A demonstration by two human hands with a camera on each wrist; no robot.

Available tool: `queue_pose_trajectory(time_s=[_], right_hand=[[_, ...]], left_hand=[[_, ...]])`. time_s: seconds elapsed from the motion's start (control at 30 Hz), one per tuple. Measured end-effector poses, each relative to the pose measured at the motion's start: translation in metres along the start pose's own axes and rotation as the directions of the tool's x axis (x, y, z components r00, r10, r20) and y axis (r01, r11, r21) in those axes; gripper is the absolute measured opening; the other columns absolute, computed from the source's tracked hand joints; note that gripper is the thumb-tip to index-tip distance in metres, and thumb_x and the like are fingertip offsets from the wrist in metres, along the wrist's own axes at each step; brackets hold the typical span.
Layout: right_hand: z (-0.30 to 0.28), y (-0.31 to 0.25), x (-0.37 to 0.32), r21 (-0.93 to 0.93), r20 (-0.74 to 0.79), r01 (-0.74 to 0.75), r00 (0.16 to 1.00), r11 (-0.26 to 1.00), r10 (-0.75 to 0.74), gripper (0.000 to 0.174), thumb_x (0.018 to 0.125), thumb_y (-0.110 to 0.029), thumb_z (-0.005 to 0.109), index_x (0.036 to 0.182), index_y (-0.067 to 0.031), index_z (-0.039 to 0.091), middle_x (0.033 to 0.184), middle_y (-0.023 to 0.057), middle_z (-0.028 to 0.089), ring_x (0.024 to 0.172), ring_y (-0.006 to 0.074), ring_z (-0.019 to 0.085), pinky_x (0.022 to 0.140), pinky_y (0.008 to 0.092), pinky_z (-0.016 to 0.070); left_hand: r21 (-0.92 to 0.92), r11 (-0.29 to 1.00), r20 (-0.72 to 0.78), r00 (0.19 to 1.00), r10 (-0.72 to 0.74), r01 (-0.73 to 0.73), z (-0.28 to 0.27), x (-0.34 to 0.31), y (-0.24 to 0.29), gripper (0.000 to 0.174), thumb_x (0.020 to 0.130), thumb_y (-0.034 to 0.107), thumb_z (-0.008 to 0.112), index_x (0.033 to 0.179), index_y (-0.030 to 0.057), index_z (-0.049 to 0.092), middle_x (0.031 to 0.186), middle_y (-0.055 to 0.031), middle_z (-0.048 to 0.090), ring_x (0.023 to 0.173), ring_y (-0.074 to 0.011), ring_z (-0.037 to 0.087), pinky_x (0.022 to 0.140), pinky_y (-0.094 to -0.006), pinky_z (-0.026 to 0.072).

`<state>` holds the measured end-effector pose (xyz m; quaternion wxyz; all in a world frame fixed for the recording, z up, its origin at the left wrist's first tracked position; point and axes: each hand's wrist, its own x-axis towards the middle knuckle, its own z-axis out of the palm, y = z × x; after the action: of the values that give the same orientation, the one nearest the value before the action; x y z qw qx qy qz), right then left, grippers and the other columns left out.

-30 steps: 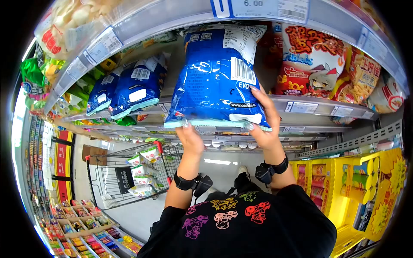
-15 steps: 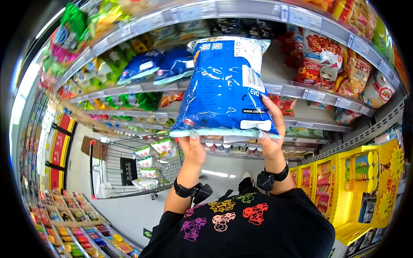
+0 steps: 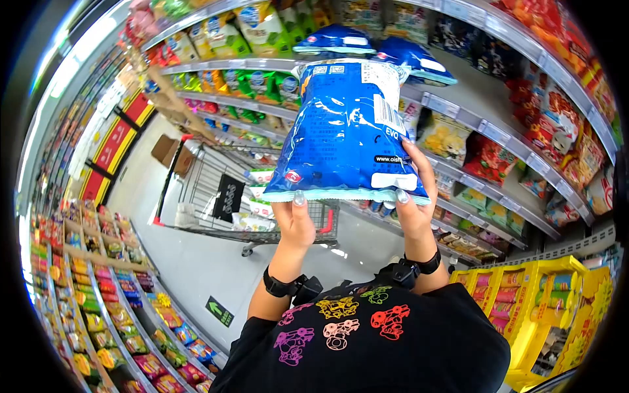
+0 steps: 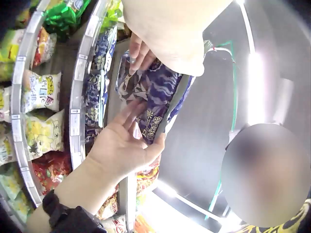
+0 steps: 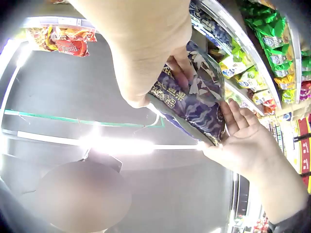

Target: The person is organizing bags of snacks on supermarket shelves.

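A puffed blue snack bag (image 3: 347,137), its barcode side up, is held out in front of the body by both hands. My left hand (image 3: 295,224) grips the bag's lower left edge, thumb on the pale seam. At the lower right, my right hand (image 3: 418,213) holds the corner with its thumb on the seam and a finger along the side. Underneath, the fingers of the left hand (image 4: 141,53) and right hand (image 4: 121,141) press on the bag's printed front in the left wrist view. The right wrist view shows the same patterned front (image 5: 194,97).
Two similar blue bags (image 3: 413,62) lie on the shelf behind. A shopping cart (image 3: 209,177) holding white bags stands at left. Shelves of snacks (image 3: 511,124) run along the right, with a yellow display stand (image 3: 531,288) below them. Snack bins (image 3: 111,308) fill the lower left.
The view has turned left and away from the shelf, so the shelf's blue bags now appear behind the held bag and the cart closer. Both hands keep their hold on the snack bag.
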<state>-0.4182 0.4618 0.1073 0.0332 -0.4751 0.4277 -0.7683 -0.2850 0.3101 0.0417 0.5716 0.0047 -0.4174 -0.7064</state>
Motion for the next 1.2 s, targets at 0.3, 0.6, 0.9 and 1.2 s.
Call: queue_pose_trajectory(time_s=[0.3, 0.6, 0.9, 1.2], right_hand=[[0.028, 0.023, 0.005, 0.15, 0.144, -0.159, 0.98, 0.976, 0.138, 0.06, 0.079, -0.026, 0.06, 0.126, 0.0039, 0.039, 0.133, 0.0195, 0.036, 0.122, 0.0253, 0.037, 0.101, 0.0346, 0.0268], [0.006, 0.074, 0.051, 0.097, 0.341, -0.061, 0.94, 0.993, 0.025, 0.051, 0.076, -0.018, 0.059, 0.124, -0.0049, 0.047, 0.131, 0.0142, 0.043, 0.129, 0.029, 0.028, 0.103, 0.0386, 0.0251], [-0.006, 0.136, 0.102, 0.227, 0.462, -0.106, 0.887, 0.968, -0.011, 0.06, 0.065, -0.008, 0.063, 0.124, -0.0092, 0.049, 0.136, 0.0228, 0.031, 0.122, 0.0341, 0.038, 0.098, 0.0349, 0.0337], [-0.014, 0.181, 0.119, 0.282, 0.518, -0.147, 0.855, 0.948, -0.021, 0.057, 0.068, -0.009, 0.063, 0.123, -0.0118, 0.05, 0.131, 0.022, 0.038, 0.118, 0.035, 0.042, 0.095, 0.0359, 0.0373]], left_hand=[[0.543, 0.828, 0.095, 0.99, 0.106, -0.141, -0.017, 0.0, 0.03, 0.048, 0.088, 0.029, 0.045, 0.123, -0.0007, 0.032, 0.121, -0.015, 0.044, 0.108, -0.0239, 0.049, 0.092, -0.0381, 0.0388], [0.683, 0.717, -0.136, 0.941, 0.311, -0.138, -0.032, 0.023, -0.019, 0.047, 0.084, 0.024, 0.04, 0.122, -0.0038, 0.036, 0.124, -0.0186, 0.041, 0.112, -0.029, 0.044, 0.097, -0.0421, 0.0348], [0.56, 0.818, -0.237, 0.921, 0.309, -0.131, -0.013, 0.065, -0.058, 0.065, 0.084, 0.044, 0.034, 0.128, -0.0042, 0.031, 0.127, -0.0207, 0.04, 0.114, -0.0318, 0.044, 0.097, -0.0422, 0.0357], [0.688, 0.719, -0.359, 0.817, 0.452, -0.095, -0.037, 0.055, -0.077, 0.059, 0.085, 0.038, 0.035, 0.12, -0.0091, 0.04, 0.12, -0.0215, 0.047, 0.108, -0.0294, 0.049, 0.093, -0.0376, 0.0411]])
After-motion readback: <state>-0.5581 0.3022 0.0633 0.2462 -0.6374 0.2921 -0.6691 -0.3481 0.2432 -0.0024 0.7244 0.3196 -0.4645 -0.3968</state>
